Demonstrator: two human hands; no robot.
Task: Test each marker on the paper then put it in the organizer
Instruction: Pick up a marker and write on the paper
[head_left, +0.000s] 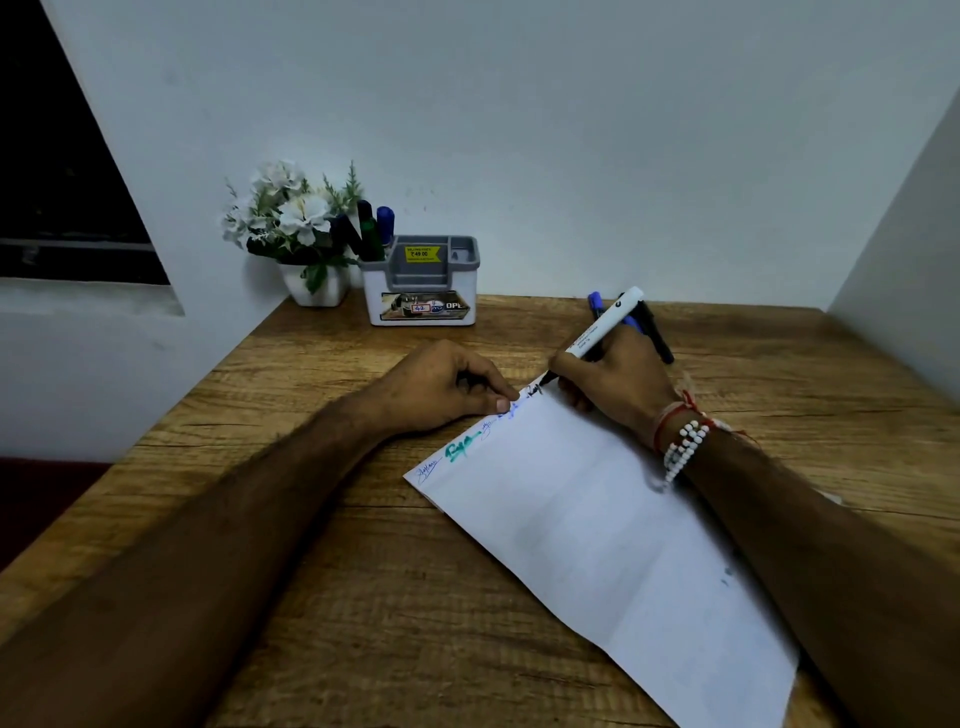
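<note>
**Testing a marker on paper at a wooden desk**

Spanning the view, the grained wooden desk (322, 519) carries a creased white paper (597, 530) set at an angle. At the rear stand a rectangular white-and-grey organizer (421, 291) holding capped markers (370, 228) and a potted white flower (296, 218). The left hand (441, 384), fingers curled, pins the paper's top edge. The right hand (618, 384) pinches a white-barrelled marker (602, 325), tip on paper, partly hiding loose markers (655, 332) behind.

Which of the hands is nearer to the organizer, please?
Left. The left hand rests just in front of the organizer; the right hand, writing with a marker, is farther right.
</note>
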